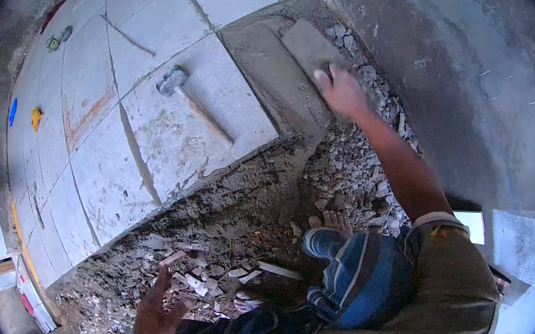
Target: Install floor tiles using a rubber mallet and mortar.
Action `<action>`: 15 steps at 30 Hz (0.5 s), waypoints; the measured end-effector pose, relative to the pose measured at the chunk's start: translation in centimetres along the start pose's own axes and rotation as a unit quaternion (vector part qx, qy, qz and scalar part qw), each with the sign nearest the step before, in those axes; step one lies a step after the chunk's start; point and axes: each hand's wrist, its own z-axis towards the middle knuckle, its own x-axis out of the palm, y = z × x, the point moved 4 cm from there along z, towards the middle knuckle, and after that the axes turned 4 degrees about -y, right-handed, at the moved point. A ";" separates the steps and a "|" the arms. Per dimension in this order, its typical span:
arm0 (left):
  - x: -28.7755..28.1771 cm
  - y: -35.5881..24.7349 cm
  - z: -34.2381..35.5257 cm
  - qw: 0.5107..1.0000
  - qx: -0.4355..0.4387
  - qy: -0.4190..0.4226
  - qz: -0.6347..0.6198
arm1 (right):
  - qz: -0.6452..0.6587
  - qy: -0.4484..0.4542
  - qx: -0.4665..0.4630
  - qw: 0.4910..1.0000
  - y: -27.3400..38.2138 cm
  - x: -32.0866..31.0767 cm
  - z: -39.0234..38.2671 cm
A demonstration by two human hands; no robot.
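Observation:
My right hand (pixel 342 91) is closed at the near end of a flat, grey rectangular float (pixel 309 45), its handle mostly hidden under the fingers. The float lies on a strip of wet grey mortar (pixel 271 60), smoothed between the laid tiles and the rubble. Over the loose rubble at the lower left, my left hand (pixel 156 317) hangs empty near my knee, fingers apart. On the nearest large pale tile (pixel 179 151) rests a hammer (pixel 196 105) with a grey metal head and wooden handle.
Broken stone (pixel 352 150) runs along the bare concrete wall (pixel 442 65) on the right. Rubble and tile scraps (pixel 201 282) surround my feet. Farther left on the tiles lie a yellow object (pixel 36 118), a blue object (pixel 13 112) and a thin rod (pixel 128 36).

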 end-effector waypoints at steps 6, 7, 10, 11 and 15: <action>-0.3 0.4 0.5 1.000 -0.003 0.019 -0.016 | -0.050 0.058 0.003 0.997 0.9 0.6 -4.5; -0.2 1.1 1.1 1.000 -0.004 0.022 -0.015 | -0.050 0.060 0.005 0.997 0.8 1.5 -3.0; 0.5 2.8 2.0 0.999 -0.021 -0.011 -0.042 | 0.002 -0.002 -0.010 1.000 1.0 3.5 2.8; 0.3 2.4 2.1 0.999 -0.016 -0.015 -0.041 | -0.013 0.017 0.005 1.000 0.7 4.0 4.2; -0.1 0.6 0.6 0.998 -0.003 -0.001 0.066 | 0.000 0.011 0.011 1.000 0.4 3.6 3.7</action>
